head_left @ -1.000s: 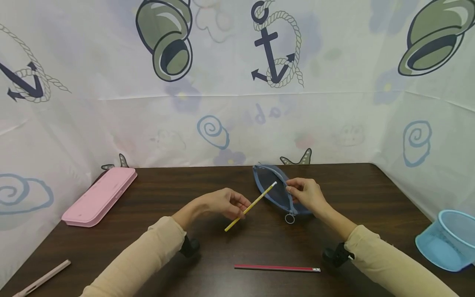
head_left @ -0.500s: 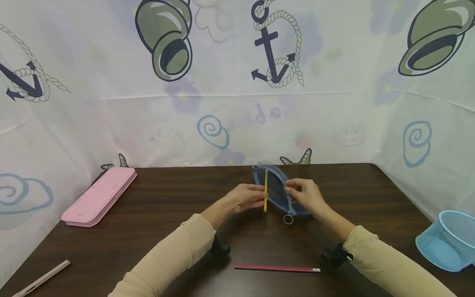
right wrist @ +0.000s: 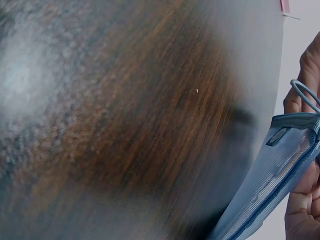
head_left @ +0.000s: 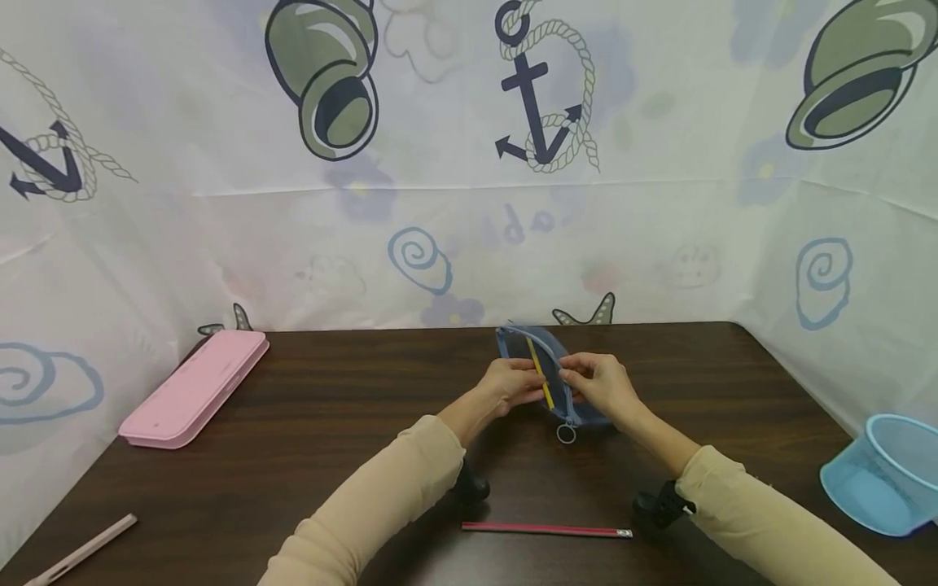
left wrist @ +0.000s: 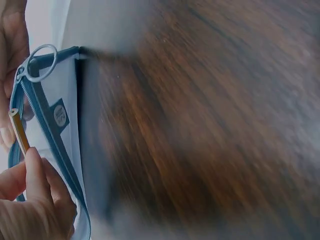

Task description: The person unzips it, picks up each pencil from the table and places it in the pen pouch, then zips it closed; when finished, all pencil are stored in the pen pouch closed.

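A blue mesh zipper pouch [head_left: 586,413] lies at the table's middle right, its zipped mouth spread apart and a ring pull at the near end. My left hand [head_left: 506,384] pinches a yellow pencil [head_left: 540,368] at the mouth of the pouch, the pencil tilted along the opening. In the left wrist view the blunt end of the pencil [left wrist: 19,131] sticks up past the fingertips. My right hand [head_left: 602,384] pinches the right edge of the opening. From the right wrist view, the pouch [right wrist: 272,175] hides much of the hands.
A red pencil [head_left: 545,530] lies near the front of the table. At the left are a pink pencil case [head_left: 196,389] and a pale pen-like stick [head_left: 82,551]. A light blue mesh cup [head_left: 883,476] lies at the right edge. Patterned cloth surrounds the table.
My left hand has carried the yellow pencil rightward to the pouch's mouth and turned it to line up with the opening. The right hand has stayed at the pouch's edge.
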Tool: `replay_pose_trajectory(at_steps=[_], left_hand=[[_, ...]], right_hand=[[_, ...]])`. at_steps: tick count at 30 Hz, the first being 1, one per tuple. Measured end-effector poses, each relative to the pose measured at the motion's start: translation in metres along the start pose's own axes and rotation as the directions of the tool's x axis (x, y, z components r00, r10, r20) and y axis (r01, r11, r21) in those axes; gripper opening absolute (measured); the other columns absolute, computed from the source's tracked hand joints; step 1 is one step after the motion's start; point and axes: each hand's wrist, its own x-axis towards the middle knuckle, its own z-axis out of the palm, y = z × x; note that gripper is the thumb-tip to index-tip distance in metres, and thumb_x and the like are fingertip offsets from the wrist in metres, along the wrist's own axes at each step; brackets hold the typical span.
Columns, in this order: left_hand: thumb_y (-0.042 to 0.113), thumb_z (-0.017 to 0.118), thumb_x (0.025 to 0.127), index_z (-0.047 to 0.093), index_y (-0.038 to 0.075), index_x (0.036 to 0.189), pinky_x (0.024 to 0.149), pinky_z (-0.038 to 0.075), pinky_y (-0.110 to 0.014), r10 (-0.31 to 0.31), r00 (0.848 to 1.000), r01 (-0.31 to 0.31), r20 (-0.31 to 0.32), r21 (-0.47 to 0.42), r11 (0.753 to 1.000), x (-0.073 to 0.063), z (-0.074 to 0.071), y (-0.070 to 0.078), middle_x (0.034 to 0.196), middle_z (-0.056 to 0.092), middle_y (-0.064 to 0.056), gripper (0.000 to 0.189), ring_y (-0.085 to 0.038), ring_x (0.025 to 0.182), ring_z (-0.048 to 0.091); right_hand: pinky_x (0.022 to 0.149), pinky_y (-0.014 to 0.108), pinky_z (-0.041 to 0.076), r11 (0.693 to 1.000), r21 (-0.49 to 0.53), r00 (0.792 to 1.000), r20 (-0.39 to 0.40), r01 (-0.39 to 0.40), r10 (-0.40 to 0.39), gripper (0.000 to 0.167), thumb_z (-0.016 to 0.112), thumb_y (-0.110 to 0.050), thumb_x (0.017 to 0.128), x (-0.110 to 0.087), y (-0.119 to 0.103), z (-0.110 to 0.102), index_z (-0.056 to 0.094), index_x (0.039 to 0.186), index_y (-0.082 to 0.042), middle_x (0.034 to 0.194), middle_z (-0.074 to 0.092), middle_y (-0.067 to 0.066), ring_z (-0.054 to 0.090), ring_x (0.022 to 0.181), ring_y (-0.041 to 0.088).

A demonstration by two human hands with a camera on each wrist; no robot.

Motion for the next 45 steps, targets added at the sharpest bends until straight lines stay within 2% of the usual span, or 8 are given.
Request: replay_pose_trajectory(at_steps=[14,20,28,33,36,40,42,45], left_hand=[[-0.010,0.056,0.088,0.038,-0.011,0.137,0.087,0.054,-0.033,-0.024,0.997,0.024,-0.078,0.002,1.000,0.002,0.019,-0.003,0.123,0.057,-0.025,0.052,-0.030,0.103,0.063],[-0.013,0.056,0.086,0.029,-0.012,0.140,0.087,0.054,-0.034,-0.022,0.997,0.022,-0.073,0.000,1.000,0.000,0.022,-0.003,0.136,0.045,-0.029,0.061,-0.033,0.108,0.061],[-0.009,0.054,0.089,0.028,-0.010,0.142,0.092,0.051,-0.036,-0.001,1.000,0.001,0.024,0.004,1.000,-0.010,0.015,-0.006,0.140,0.040,-0.029,0.059,-0.035,0.116,0.055],[-0.004,0.055,0.092,0.045,-0.007,0.134,0.091,0.052,-0.036,0.009,0.989,-0.017,0.144,0.053,0.998,-0.030,-0.001,-0.004,0.125,0.055,-0.023,0.044,-0.026,0.104,0.063],[0.000,0.055,0.093,0.053,-0.006,0.126,0.090,0.053,-0.035,-0.046,0.961,0.006,0.274,0.146,0.989,-0.046,-0.014,-0.004,0.108,0.063,-0.013,0.034,-0.017,0.092,0.064],[0.001,0.057,0.092,0.056,-0.006,0.121,0.087,0.055,-0.034,-0.168,0.868,0.007,0.468,0.327,0.945,-0.067,-0.031,-0.009,0.102,0.066,-0.006,0.030,-0.012,0.089,0.063],[0.000,0.059,0.090,0.058,-0.007,0.118,0.084,0.056,-0.032,-0.219,0.822,-0.013,0.525,0.403,0.915,-0.077,-0.036,-0.014,0.098,0.066,-0.004,0.028,-0.010,0.086,0.063],[-0.004,0.064,0.085,0.061,-0.007,0.110,0.076,0.057,-0.026,-0.237,0.791,-0.067,0.564,0.465,0.883,-0.088,-0.041,-0.024,0.089,0.065,-0.001,0.025,-0.009,0.080,0.062]], right_hand=[[0.066,0.036,0.059,1.000,0.008,1.000,0.012,-0.003,0.003,0.023,0.058,-0.002,0.092,-0.002,0.002,0.001,0.062,0.111,0.009,0.099,0.067,0.024,0.068,0.074,0.024],[0.065,0.036,0.059,1.000,0.001,1.000,0.006,-0.003,0.003,0.023,0.058,-0.001,0.091,-0.002,0.005,0.001,0.062,0.111,0.009,0.097,0.067,0.023,0.068,0.071,0.023],[0.065,0.038,0.059,1.000,0.000,1.000,-0.010,-0.005,0.005,0.022,0.059,-0.001,0.091,-0.002,0.007,0.001,0.063,0.110,0.009,0.095,0.068,0.023,0.067,0.067,0.020],[0.066,0.040,0.059,1.000,0.003,1.000,-0.005,0.004,-0.004,0.022,0.059,-0.001,0.091,-0.002,0.007,0.000,0.063,0.110,0.010,0.095,0.067,0.026,0.067,0.066,0.020],[0.065,0.039,0.059,1.000,0.009,1.000,-0.006,0.006,-0.006,0.022,0.059,-0.001,0.091,-0.001,0.006,-0.001,0.063,0.109,0.010,0.095,0.066,0.028,0.067,0.067,0.020],[0.065,0.039,0.059,1.000,0.007,1.000,-0.014,0.008,-0.008,0.022,0.059,-0.001,0.090,0.000,0.005,-0.002,0.064,0.109,0.010,0.094,0.067,0.028,0.067,0.066,0.018],[0.065,0.041,0.059,1.000,0.003,1.000,-0.016,0.006,-0.006,0.021,0.060,-0.001,0.090,0.001,0.004,-0.003,0.064,0.108,0.009,0.094,0.067,0.028,0.066,0.065,0.017],[0.066,0.043,0.059,1.000,-0.001,1.000,-0.017,0.000,0.000,0.021,0.060,-0.002,0.091,0.001,0.004,-0.003,0.064,0.109,0.009,0.094,0.067,0.027,0.066,0.065,0.016]])
